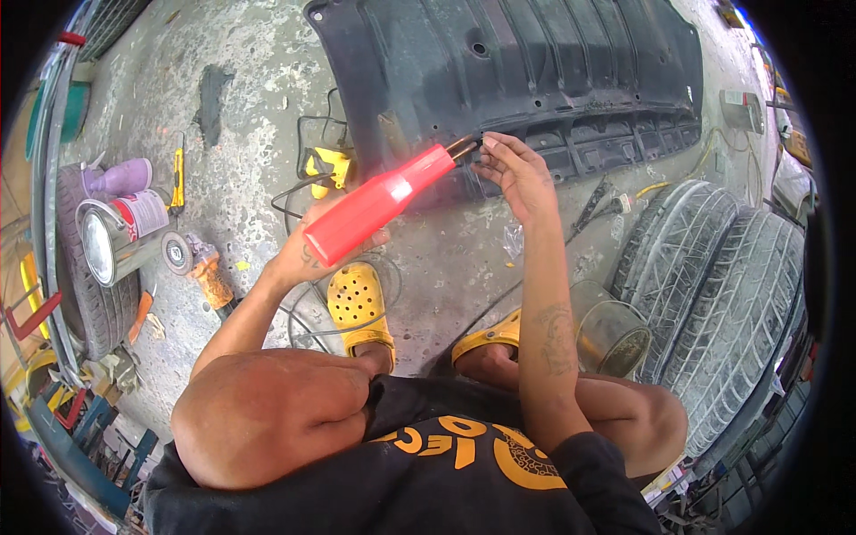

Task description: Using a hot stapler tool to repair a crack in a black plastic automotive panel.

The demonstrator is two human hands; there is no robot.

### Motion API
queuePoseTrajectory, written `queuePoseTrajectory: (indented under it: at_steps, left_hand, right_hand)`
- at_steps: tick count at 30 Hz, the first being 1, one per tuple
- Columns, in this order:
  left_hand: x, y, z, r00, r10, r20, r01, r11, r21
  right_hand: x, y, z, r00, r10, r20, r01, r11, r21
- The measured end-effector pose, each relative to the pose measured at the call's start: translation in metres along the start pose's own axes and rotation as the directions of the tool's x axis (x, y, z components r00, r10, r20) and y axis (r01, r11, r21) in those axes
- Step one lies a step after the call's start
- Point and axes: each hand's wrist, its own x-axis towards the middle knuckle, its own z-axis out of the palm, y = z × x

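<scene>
My left hand (299, 260) is closed around a red hot stapler gun (379, 205), its nose tilted up to the right. Two copper prongs (460, 146) stick out of the nose. At their tips, my right hand (522, 178) pinches with thumb and forefinger; a tiny dark thing shows there, too small to make out. Both hands are above the near edge of a large black ribbed plastic car panel (526, 62) lying on the floor. Beside the gun's body, a yellow object (326, 169) with a dark cord is partly hidden by it.
On the left lie a yellow utility knife (178, 183), an orange angle grinder (209, 278), a metal can (100, 245), a purple bottle (125, 178) and a tyre (76, 214). To the right are two dusty tyres (722, 276) and a clear container (615, 334). Cables cross the floor.
</scene>
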Motion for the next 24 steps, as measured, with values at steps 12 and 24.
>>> queuePoseTrajectory:
  at_steps: [12,24]
  left_hand:
    - [-0.004,-0.015,-0.014,0.978,0.178,0.106,-0.193,0.97,0.145]
    - [-0.011,-0.016,-0.014,0.985,0.171,-0.006,-0.166,0.964,0.209]
  right_hand:
    - [-0.023,-0.055,0.028,0.983,0.092,0.162,-0.049,0.967,-0.251]
    - [-0.026,-0.061,0.03,0.984,0.084,0.158,-0.053,0.98,-0.191]
